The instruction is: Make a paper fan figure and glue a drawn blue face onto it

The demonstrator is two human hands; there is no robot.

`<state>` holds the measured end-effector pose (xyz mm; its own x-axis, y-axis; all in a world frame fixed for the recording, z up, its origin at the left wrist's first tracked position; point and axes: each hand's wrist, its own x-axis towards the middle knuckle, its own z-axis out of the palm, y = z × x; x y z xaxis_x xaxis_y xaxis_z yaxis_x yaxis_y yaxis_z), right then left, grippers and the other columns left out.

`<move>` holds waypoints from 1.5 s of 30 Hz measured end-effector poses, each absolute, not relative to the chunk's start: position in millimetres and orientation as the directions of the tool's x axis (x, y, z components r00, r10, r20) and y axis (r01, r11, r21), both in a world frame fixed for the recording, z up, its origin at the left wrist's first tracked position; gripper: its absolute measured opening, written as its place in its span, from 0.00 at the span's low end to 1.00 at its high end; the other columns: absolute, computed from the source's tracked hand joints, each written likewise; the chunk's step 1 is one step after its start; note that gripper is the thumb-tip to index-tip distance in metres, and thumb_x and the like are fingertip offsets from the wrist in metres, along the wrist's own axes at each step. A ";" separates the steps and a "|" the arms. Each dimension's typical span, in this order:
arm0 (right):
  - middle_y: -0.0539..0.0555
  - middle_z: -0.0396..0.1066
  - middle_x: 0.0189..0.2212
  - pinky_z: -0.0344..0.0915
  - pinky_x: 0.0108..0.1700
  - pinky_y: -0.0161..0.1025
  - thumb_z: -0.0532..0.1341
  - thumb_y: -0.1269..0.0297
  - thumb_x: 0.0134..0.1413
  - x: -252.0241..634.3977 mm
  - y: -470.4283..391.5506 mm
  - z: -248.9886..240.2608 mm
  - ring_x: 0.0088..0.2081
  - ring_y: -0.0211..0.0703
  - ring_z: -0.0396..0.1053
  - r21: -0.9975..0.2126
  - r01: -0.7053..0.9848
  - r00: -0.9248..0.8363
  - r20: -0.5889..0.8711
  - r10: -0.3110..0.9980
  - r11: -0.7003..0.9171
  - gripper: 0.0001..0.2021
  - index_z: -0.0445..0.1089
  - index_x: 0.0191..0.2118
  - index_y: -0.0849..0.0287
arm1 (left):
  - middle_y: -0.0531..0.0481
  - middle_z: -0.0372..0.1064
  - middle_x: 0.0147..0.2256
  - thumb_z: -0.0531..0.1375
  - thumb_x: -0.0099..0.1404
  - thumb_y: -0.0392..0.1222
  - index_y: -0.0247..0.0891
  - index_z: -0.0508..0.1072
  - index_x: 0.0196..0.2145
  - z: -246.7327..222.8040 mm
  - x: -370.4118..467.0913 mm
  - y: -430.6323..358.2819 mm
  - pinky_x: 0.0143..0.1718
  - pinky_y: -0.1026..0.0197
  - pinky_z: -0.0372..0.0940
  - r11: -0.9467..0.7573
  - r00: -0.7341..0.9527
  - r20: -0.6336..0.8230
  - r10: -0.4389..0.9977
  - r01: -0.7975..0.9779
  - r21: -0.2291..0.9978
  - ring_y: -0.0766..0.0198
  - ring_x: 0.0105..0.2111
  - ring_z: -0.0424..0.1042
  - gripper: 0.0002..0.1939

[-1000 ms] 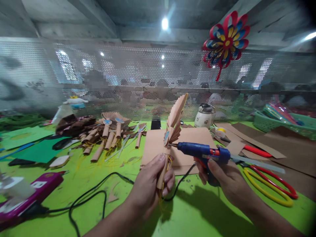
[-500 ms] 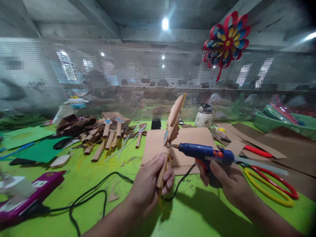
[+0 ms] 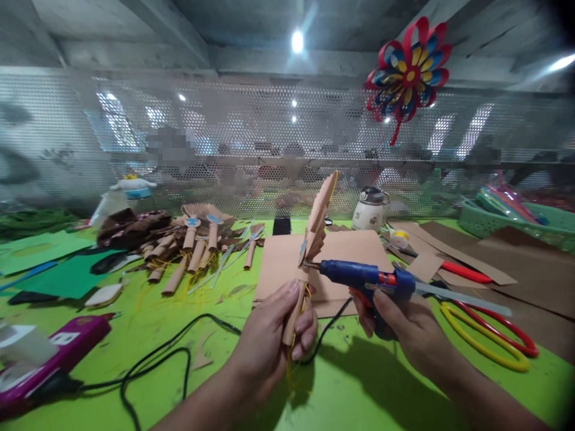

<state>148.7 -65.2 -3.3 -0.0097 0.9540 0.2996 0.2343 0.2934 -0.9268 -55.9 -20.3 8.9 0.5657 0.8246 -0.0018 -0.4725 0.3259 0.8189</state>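
My left hand (image 3: 274,329) is wrapped round the rolled handle of a brown pleated paper fan (image 3: 318,218), held upright with its yellow edge at the top. Yellow threads hang below the handle. A blue glue gun (image 3: 354,273) is gripped in my right hand (image 3: 404,323), a clear glue stick poking out of its back. Its metal tip meets or nearly meets the fan where the pleats join the handle. Behind the fan, brown paper sheets (image 3: 359,248) lie on the green table (image 3: 215,395).
Several finished-looking paper pieces (image 3: 193,239) are piled at left. A purple power strip (image 3: 81,341) and black cable (image 3: 157,338) lie nearer. At right are red-and-yellow scissors (image 3: 485,341), a green basket (image 3: 485,221) and a white jar (image 3: 368,211). A perforated screen (image 3: 251,131) stands behind.
The glue gun and my right hand have shifted slightly left, bringing the tip closer to the fan's base. The whole view has moved a little. My left hand keeps its grip.
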 end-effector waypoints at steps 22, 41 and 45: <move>0.53 0.65 0.26 0.60 0.31 0.38 0.51 0.49 0.63 147.5 -73.8 0.3 0.28 0.40 0.64 -0.913 0.275 -0.024 0.306 0.952 0.300 0.20 0.68 0.32 0.61 | 0.57 0.52 0.19 0.46 0.72 0.42 0.36 0.61 0.34 11.4 -56.6 -20.2 0.14 0.69 0.43 0.352 0.583 -0.030 0.812 -0.448 0.822 0.71 0.16 0.54 0.10; 0.52 0.65 0.23 0.58 0.29 0.38 0.52 0.47 0.62 150.5 -68.2 -3.4 0.26 0.40 0.62 -0.909 0.323 -0.030 0.270 0.962 0.265 0.21 0.69 0.32 0.61 | 0.56 0.51 0.20 0.45 0.73 0.44 0.36 0.59 0.28 13.8 -59.8 -20.9 0.17 0.66 0.42 0.350 0.620 0.005 0.784 -0.449 0.822 0.73 0.16 0.52 0.16; 0.53 0.66 0.24 0.60 0.31 0.39 0.54 0.49 0.61 151.6 -70.2 -1.9 0.27 0.40 0.64 -0.947 0.188 -0.018 0.263 0.965 0.261 0.19 0.70 0.34 0.61 | 0.56 0.51 0.19 0.45 0.73 0.43 0.35 0.62 0.31 14.5 -60.3 -19.6 0.15 0.67 0.41 0.328 0.596 0.013 0.803 -0.460 0.825 0.72 0.16 0.52 0.14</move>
<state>151.6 -70.2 -1.9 -0.0181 0.9648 0.2625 0.1883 0.2612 -0.9467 -60.3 -19.6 14.5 0.5965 0.8025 0.0134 -0.4600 0.3281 0.8251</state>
